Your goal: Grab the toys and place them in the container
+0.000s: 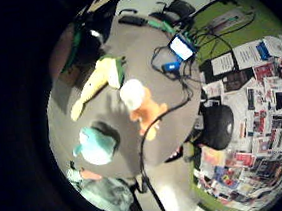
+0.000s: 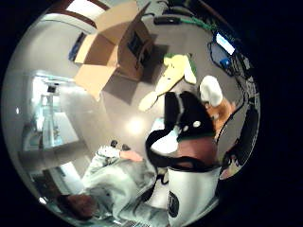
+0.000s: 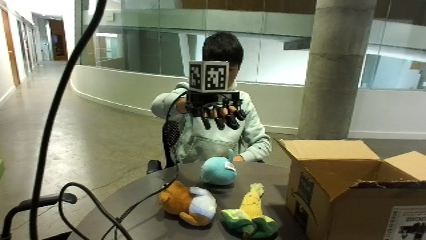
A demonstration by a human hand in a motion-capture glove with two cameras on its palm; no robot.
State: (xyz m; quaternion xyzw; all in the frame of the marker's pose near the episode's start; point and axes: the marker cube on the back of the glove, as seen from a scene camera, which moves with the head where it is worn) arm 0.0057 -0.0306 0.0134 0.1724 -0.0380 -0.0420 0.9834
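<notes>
Lying on the round bench (image 3: 133, 200) are three plush toys, none yet in the container: a teal round toy (image 3: 218, 170) nearest the person, an orange and white toy (image 3: 186, 203) toward the bench's middle, and a yellow and green toy (image 3: 250, 216) stretched out beside it, its long axis running roughly from the person's side toward the far edge. Raised well above them, in front of the person's chest, the gloved right hand (image 3: 216, 112) holds nothing; its fingers (image 3: 219, 121) hang relaxed and slightly spread, pointing down. All three toys lie below and ahead of that hand, the teal one closest under it, so a reach down and forward looks like the next move. An open cardboard box (image 3: 346, 190) stands on the bench just beside the yellow and green toy, flaps splayed outward, its mouth unobstructed. A black cable (image 3: 126, 212) trails across the bench near the orange toy and could snag a low sweep.
</notes>
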